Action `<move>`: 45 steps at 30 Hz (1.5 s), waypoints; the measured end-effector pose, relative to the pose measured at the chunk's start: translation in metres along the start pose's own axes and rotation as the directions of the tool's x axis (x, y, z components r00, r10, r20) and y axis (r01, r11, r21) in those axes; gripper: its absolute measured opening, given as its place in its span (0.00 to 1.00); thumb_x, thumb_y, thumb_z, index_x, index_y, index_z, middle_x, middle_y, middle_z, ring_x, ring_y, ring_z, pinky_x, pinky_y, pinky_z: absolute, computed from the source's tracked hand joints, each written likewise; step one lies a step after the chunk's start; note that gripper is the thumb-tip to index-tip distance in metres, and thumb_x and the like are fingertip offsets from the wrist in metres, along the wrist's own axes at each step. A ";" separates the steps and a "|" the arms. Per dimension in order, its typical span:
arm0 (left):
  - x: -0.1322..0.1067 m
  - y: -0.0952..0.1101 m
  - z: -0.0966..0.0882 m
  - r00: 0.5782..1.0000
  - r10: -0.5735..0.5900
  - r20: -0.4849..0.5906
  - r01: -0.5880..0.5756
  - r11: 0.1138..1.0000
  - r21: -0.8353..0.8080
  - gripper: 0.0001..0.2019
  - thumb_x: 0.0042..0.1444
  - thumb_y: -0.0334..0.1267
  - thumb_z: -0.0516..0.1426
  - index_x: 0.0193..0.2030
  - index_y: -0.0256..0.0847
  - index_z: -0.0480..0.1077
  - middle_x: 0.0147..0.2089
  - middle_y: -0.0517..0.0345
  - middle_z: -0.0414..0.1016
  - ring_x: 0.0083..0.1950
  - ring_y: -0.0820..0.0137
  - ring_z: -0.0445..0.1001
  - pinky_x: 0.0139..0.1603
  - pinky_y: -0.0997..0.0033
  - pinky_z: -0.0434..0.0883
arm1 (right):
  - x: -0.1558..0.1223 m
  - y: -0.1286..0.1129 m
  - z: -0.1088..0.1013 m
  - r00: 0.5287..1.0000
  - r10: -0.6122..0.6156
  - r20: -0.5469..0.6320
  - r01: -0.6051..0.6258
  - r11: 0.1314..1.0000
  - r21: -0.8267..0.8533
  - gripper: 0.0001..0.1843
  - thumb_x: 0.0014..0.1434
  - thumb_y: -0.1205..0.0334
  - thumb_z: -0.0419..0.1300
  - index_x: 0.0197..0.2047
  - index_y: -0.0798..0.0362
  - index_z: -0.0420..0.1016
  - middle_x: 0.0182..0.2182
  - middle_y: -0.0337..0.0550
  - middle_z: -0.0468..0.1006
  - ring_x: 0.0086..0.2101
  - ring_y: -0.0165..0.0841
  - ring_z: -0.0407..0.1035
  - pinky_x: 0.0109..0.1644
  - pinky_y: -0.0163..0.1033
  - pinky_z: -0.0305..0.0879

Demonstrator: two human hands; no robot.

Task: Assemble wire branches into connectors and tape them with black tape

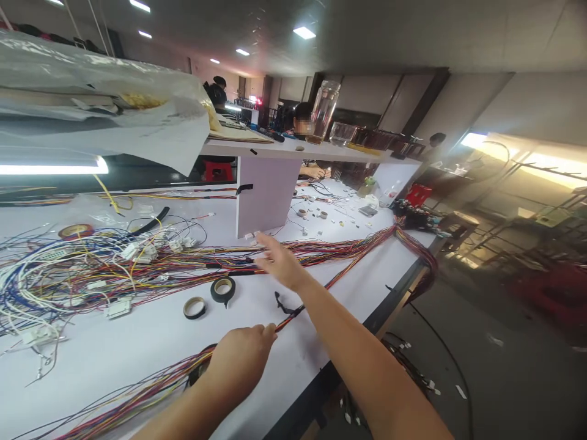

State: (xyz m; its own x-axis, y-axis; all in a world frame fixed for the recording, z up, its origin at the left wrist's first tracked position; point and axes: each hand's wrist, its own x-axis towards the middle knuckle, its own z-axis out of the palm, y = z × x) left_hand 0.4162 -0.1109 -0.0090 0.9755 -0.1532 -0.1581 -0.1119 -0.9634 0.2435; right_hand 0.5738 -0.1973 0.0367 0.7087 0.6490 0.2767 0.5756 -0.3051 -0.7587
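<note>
My left hand [243, 357] is closed around a thin wire bundle [183, 366] of red, yellow and black strands near the table's front edge. Just beyond its fingers, a loose strip of black tape [285, 304] sticks up from the bundle. Above the larger wire harness [330, 249] hovers my right hand [280, 263], fingers spread, with nothing seen in it. White connectors [253, 236] lie just past its fingertips. Two tape rolls, a black one [222, 289] and a smaller one [194, 307], rest left of my hands. A dark object under my left wrist is mostly hidden.
A white upright panel [266, 195] holds up a shelf [293, 148] carrying a glass bottle [324, 110] and cups. Tangled wires with white connectors [142, 250] cover the left side. Across the table, a person's hands [316, 171] are at work. Cables hang off the right edge.
</note>
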 end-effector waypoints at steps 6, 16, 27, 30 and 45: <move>0.015 -0.017 -0.018 0.977 -0.051 0.206 0.193 0.613 -0.766 0.19 0.61 0.49 0.47 0.38 0.40 0.73 0.25 0.60 0.66 0.23 0.72 0.62 0.25 0.72 0.55 | -0.091 0.012 -0.053 0.868 0.247 0.430 -0.438 0.789 0.430 0.07 0.54 0.59 0.60 0.32 0.55 0.75 0.26 0.40 0.77 0.20 0.27 0.66 0.25 0.34 0.59; 0.020 -0.028 -0.007 0.931 0.025 0.365 0.337 0.331 -0.881 0.23 0.58 0.54 0.47 0.44 0.38 0.70 0.21 0.69 0.52 0.17 0.77 0.45 0.19 0.73 0.45 | -0.134 0.040 0.008 0.848 0.513 0.134 -0.528 0.793 0.304 0.25 0.62 0.40 0.50 0.36 0.55 0.72 0.21 0.38 0.69 0.21 0.28 0.60 0.25 0.33 0.53; -0.007 -0.009 0.015 0.993 0.120 -0.017 -0.115 0.978 0.177 0.24 0.62 0.26 0.42 0.63 0.39 0.61 0.41 0.45 0.76 0.38 0.55 0.77 0.35 0.58 0.71 | -0.127 -0.025 -0.019 0.875 0.442 0.197 -0.154 0.641 -0.752 0.16 0.64 0.63 0.50 0.35 0.55 0.78 0.31 0.49 0.81 0.33 0.38 0.75 0.35 0.37 0.61; -0.006 -0.016 0.022 0.987 0.157 -0.014 -0.152 0.969 0.196 0.25 0.60 0.24 0.45 0.64 0.42 0.61 0.41 0.47 0.76 0.38 0.56 0.77 0.36 0.59 0.72 | -0.125 0.005 -0.053 0.890 0.362 0.278 -0.154 0.812 -0.563 0.20 0.67 0.61 0.45 0.36 0.51 0.79 0.34 0.40 0.81 0.37 0.33 0.73 0.41 0.35 0.61; 0.036 -0.029 -0.016 0.951 0.052 0.306 0.221 0.578 -0.786 0.32 0.63 0.58 0.36 0.51 0.37 0.70 0.40 0.48 0.79 0.39 0.62 0.75 0.36 0.66 0.69 | -0.114 -0.024 0.005 0.926 0.365 0.099 -0.172 0.639 -0.750 0.19 0.68 0.59 0.45 0.38 0.54 0.75 0.34 0.49 0.80 0.36 0.38 0.74 0.37 0.37 0.59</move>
State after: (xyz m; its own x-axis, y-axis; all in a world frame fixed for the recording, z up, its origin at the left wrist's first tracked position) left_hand 0.4572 -0.0847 -0.0068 0.8636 -0.2632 -0.4300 0.2997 -0.4177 0.8577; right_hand 0.4768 -0.2606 0.0208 0.8260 0.5582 -0.0788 0.5518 -0.8292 -0.0896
